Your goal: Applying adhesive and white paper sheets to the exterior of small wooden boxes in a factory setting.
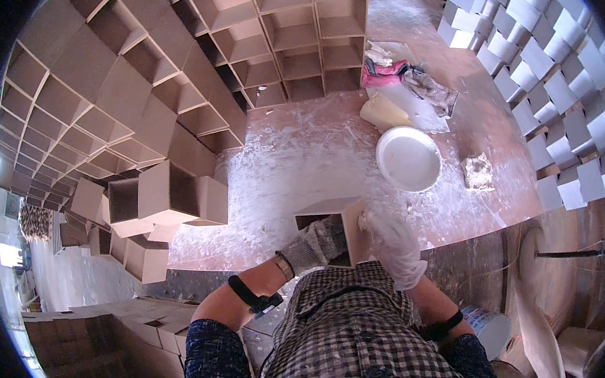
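Observation:
Close to my body at the table's near edge is a small brown box (358, 230) with an open side, looking like cardboard or fibreboard. My left hand (314, 247), in a grey knit glove, reaches into the opening and holds the box from within; its fingertips are hidden inside. Against the box's right outer face is my right hand (394, 244), covered by a thin whitish, see-through glove. Motion smears its fingers, so their pose and anything under them cannot be made out. A round white bowl (380, 161) holding something white stands beyond my right hand.
White smears cover the reddish table (285, 141). Stacked open brown boxes (287, 28) rise along the far and left sides, with loose boxes (167, 192) nearer. Right of the bowl sits a whitish crusty lump (478, 172); crumpled cloths (427, 89) lie behind. White-faced boxes (565, 96) stand far right.

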`<move>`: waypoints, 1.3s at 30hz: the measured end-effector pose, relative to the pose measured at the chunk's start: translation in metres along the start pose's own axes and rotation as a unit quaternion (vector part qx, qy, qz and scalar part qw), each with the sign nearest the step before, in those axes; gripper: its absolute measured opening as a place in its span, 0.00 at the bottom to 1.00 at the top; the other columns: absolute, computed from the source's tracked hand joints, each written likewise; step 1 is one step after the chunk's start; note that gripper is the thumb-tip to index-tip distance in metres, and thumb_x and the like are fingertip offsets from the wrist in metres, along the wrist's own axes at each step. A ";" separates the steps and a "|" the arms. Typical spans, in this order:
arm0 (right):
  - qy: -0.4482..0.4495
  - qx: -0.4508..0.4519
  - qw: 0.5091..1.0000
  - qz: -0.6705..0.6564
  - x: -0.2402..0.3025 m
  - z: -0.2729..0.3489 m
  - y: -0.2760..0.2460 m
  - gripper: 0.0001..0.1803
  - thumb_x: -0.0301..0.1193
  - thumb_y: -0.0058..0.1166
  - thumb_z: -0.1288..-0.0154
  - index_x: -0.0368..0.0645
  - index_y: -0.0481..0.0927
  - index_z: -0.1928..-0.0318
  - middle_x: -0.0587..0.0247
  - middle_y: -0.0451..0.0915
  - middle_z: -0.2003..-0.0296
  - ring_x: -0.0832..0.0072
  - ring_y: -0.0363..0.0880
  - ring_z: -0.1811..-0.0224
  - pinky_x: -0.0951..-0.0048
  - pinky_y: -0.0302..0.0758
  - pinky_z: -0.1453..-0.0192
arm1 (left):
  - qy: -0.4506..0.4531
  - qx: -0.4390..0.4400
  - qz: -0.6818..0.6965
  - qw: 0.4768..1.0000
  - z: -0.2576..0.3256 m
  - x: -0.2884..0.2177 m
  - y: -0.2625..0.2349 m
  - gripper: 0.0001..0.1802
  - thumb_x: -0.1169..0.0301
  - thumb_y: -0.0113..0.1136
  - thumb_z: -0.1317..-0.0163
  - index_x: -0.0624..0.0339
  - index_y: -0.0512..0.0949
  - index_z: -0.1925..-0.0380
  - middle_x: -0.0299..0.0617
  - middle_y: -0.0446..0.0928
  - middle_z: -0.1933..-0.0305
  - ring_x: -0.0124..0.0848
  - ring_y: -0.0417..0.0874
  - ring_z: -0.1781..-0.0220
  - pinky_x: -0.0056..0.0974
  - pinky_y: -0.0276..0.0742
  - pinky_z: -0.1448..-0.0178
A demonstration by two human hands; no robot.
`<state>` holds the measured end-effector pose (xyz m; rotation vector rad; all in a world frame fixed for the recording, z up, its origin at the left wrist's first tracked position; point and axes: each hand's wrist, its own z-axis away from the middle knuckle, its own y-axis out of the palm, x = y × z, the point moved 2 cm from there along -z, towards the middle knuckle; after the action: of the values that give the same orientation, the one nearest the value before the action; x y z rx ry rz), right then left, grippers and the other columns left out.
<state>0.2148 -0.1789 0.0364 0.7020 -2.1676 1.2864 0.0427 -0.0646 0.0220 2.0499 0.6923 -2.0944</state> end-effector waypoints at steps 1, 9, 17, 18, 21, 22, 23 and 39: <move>-0.043 0.027 0.995 0.089 -0.001 0.000 0.005 0.28 0.20 0.52 0.49 0.41 0.72 0.44 0.57 0.78 0.51 0.58 0.77 0.51 0.63 0.75 0.49 | 0.064 0.071 -0.304 0.948 -0.002 -0.003 0.002 0.24 0.63 0.53 0.40 0.55 0.70 0.43 0.43 0.72 0.42 0.36 0.72 0.40 0.40 0.69 0.37; -0.027 -0.020 0.999 0.004 -0.011 0.028 0.014 0.29 0.17 0.50 0.50 0.41 0.72 0.43 0.52 0.76 0.47 0.55 0.77 0.48 0.61 0.74 0.45 | -0.192 0.014 -0.513 0.836 -0.019 -0.021 0.044 0.30 0.66 0.51 0.47 0.67 0.63 0.43 0.56 0.74 0.54 0.47 0.79 0.59 0.46 0.78 0.63; -0.050 -0.009 0.998 0.026 -0.003 0.050 0.004 0.30 0.15 0.49 0.57 0.41 0.75 0.47 0.53 0.78 0.50 0.56 0.78 0.49 0.61 0.76 0.47 | -0.014 -0.148 -0.679 0.718 0.030 0.030 0.086 0.30 0.65 0.49 0.44 0.73 0.65 0.42 0.61 0.71 0.46 0.49 0.74 0.56 0.45 0.75 0.58; -0.070 0.001 0.997 0.027 -0.002 0.052 0.004 0.29 0.17 0.50 0.58 0.40 0.75 0.48 0.52 0.77 0.50 0.55 0.78 0.49 0.60 0.76 0.47 | 0.007 -0.091 -0.669 0.738 0.040 0.037 0.088 0.34 0.65 0.50 0.45 0.76 0.61 0.40 0.68 0.64 0.40 0.58 0.70 0.41 0.49 0.73 0.47; -0.101 0.019 0.994 0.036 0.002 0.055 0.000 0.30 0.20 0.53 0.60 0.40 0.75 0.49 0.51 0.77 0.50 0.54 0.77 0.49 0.59 0.76 0.47 | -0.014 0.029 -0.425 0.904 0.038 0.012 0.071 0.25 0.64 0.50 0.44 0.68 0.73 0.49 0.59 0.74 0.48 0.51 0.77 0.49 0.49 0.74 0.50; -0.105 0.028 0.994 0.032 0.003 0.053 0.000 0.29 0.21 0.54 0.60 0.40 0.75 0.49 0.51 0.77 0.50 0.54 0.77 0.49 0.59 0.76 0.47 | -0.015 0.047 -0.395 0.917 0.041 0.008 0.069 0.25 0.64 0.50 0.44 0.67 0.73 0.49 0.58 0.74 0.49 0.51 0.77 0.49 0.49 0.74 0.50; -0.110 0.036 0.993 0.027 0.005 0.051 0.001 0.29 0.21 0.54 0.60 0.40 0.75 0.49 0.51 0.77 0.49 0.54 0.77 0.49 0.59 0.76 0.47 | -0.007 0.048 -0.397 0.917 0.042 0.008 0.070 0.24 0.63 0.50 0.44 0.67 0.73 0.50 0.58 0.74 0.49 0.51 0.77 0.50 0.49 0.75 0.50; -0.173 0.020 0.984 0.048 0.012 0.043 0.008 0.24 0.22 0.55 0.55 0.44 0.77 0.52 0.55 0.78 0.54 0.57 0.80 0.53 0.63 0.79 0.56 | 0.076 -0.116 -0.472 0.871 0.037 0.019 0.057 0.18 0.62 0.50 0.43 0.58 0.78 0.56 0.51 0.78 0.56 0.46 0.80 0.56 0.47 0.76 0.53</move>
<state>0.1939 -0.2163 0.0214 0.9024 -2.4843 1.3403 0.0301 -0.1260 -0.0108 1.9265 2.2069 -2.0290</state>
